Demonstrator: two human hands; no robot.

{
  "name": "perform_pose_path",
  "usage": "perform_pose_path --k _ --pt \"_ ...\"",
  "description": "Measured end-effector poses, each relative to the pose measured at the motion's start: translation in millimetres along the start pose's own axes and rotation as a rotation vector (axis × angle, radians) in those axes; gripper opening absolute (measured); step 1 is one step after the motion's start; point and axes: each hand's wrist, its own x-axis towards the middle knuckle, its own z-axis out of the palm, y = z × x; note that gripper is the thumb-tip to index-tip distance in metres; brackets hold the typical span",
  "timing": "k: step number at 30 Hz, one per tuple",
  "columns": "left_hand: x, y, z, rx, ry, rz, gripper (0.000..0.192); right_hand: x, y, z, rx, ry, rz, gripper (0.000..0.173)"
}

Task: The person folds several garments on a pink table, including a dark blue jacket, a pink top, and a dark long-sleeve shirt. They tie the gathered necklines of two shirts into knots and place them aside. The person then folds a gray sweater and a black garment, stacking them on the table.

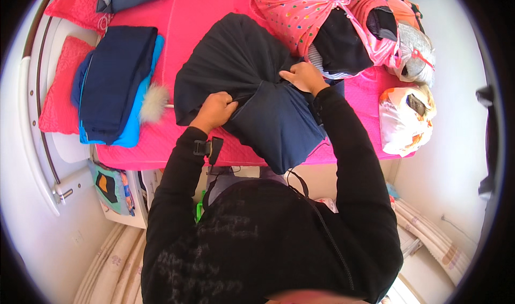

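Note:
A large bundle of dark navy-black cloth [241, 58] lies on a bed with a bright pink cover, its folds gathered at the centre. My left hand [218, 110] grips an edge of the cloth at the bundle's near left side, knuckles up. On the right, my right hand [302, 77] holds the cloth beside the gathered centre, its thumb pointing left. One pointed flap of the cloth hangs towards me over the bed's near edge. What the bundle contains is hidden.
Folded dark blue trousers [116, 82] lie on bright blue cloth at the left, beside a fluffy pom-pom [154, 103]. A pink patterned cloth bundle [297, 18] sits at the far right. Behind a white-and-orange bag [406, 121] is a grey bag [416, 54].

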Motion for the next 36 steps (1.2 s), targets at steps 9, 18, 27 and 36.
perform_pose_path --k 9,18,27,36 --pt "73 81 -51 -0.284 -0.039 -0.093 0.019 -3 -12 -80 0.153 -0.174 -0.123 0.028" --pt "116 122 -16 -0.207 0.112 -0.040 0.021 -19 -83 32 0.930 0.427 -0.199 0.025" --pt "83 90 -9 -0.280 0.224 0.050 0.050 -12 -68 36 1.345 0.497 0.143 0.011" --pt "101 51 48 -0.284 0.134 0.144 0.023 -42 -60 -1 0.621 0.748 0.080 0.021"
